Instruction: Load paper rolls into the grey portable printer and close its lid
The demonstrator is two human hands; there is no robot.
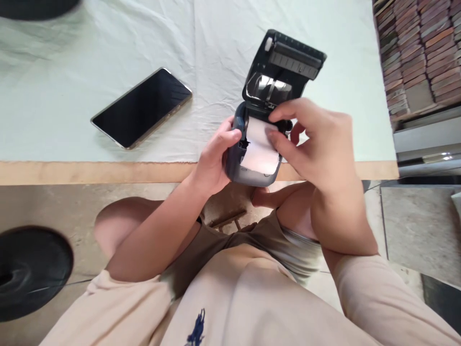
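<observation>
A small dark portable label printer (234,166) is held above the table's front edge, its lid (284,62) swung up and back. Inside the body lies a roll of white paper (260,156), with its end spread toward the near side. My left hand (216,154) wraps round the printer's left side, thumb on the rim. With thumb and index finger bent over the paper roll, my right hand (317,139) touches the paper at its right side. The underside of the printer is hidden.
A smartphone (142,108) with a dark screen lies on the pale tablecloth (216,38) to the left. Dark round objects show at the top left and on the floor at lower left (34,274). Stacked reddish pieces (425,53) stand beyond the table's right edge.
</observation>
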